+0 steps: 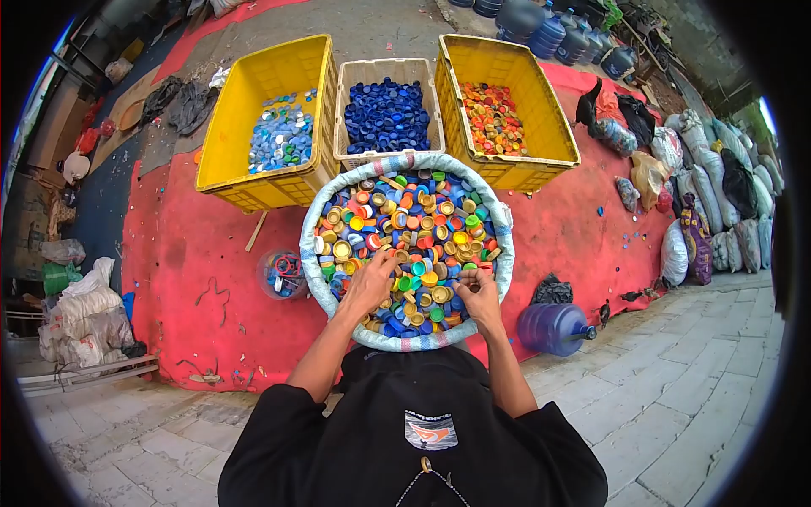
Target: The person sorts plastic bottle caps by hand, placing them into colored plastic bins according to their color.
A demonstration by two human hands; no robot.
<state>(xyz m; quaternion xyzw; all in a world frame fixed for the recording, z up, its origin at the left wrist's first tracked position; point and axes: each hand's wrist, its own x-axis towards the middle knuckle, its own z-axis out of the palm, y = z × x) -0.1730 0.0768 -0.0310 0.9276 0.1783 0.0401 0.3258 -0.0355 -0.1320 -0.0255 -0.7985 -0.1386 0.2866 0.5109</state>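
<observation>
A round basket with a cloth-wrapped rim (pixel 317 291) sits against my body, full of mixed bottle caps (pixel 414 220). My left hand (pixel 372 279) rests on the caps left of centre, its fingers bent down among them. Over the right part of the heap is my right hand (pixel 480 296), thumb and fingers drawn together; what they hold, if anything, is too small to name. Beyond the basket stand a yellow crate (pixel 228 127) with light blue and white caps, a pale crate (pixel 344 106) with dark blue caps, and another yellow crate (pixel 541 101) with orange and red caps.
Left of the basket is a small clear container (pixel 283 275) with a few things inside. A large blue water bottle (pixel 553 329) lies at the right beside dark plastic. Filled sacks (pixel 710 194) line the far right, and white bags (pixel 84 313) stand at the left on red sheeting's edge.
</observation>
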